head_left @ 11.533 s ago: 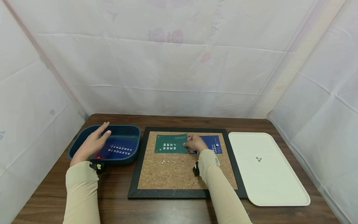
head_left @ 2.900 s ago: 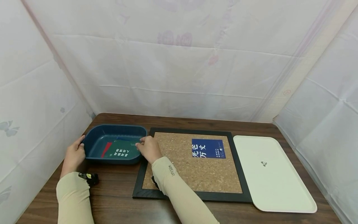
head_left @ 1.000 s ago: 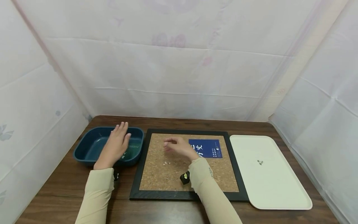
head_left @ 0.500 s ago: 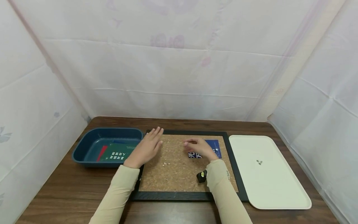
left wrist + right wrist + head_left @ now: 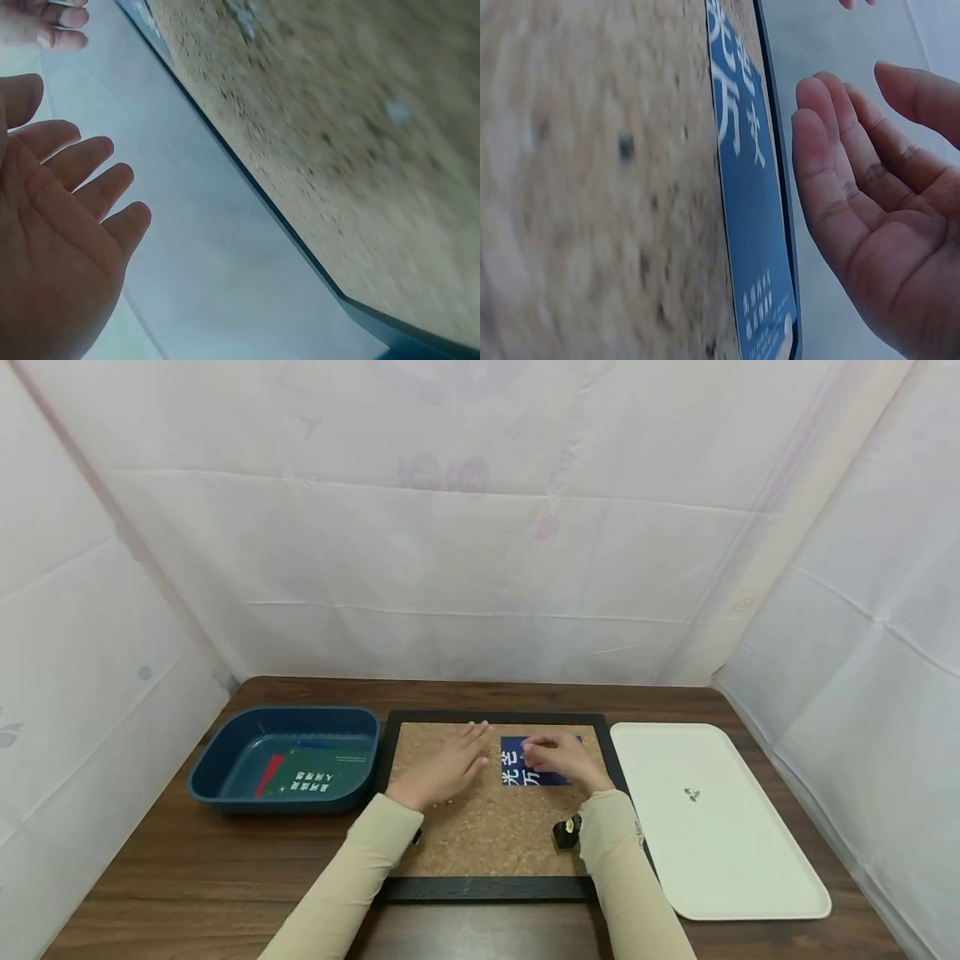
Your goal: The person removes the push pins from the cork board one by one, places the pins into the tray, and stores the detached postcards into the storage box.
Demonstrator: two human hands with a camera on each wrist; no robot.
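Note:
A framed corkboard (image 5: 480,843) lies on the table with one blue card (image 5: 513,768) with white characters on its far right part. Above that card hovers my right hand (image 5: 566,756), partly covering it. The right wrist view shows its fingers (image 5: 821,176) gently bent, apart from the card and holding nothing. My left hand (image 5: 444,768) is over the left part of the cork, fingers fairly straight, with nothing in its palm (image 5: 56,247). To the left, a dark blue tub (image 5: 225,777) contains a green card (image 5: 322,772) and a red-edged piece (image 5: 270,774) beneath it.
A cream tray (image 5: 735,843) stands on the right against the board, with a few small metallic bits (image 5: 692,794) on it. White sheeting (image 5: 480,568) closes off the back and both sides of the wooden table (image 5: 187,868).
The green card went from the corkboard into the tub, carried by my right hand. Lately my left hand moved right from above the tub to the cork, and my right hand shifted right over the blue card.

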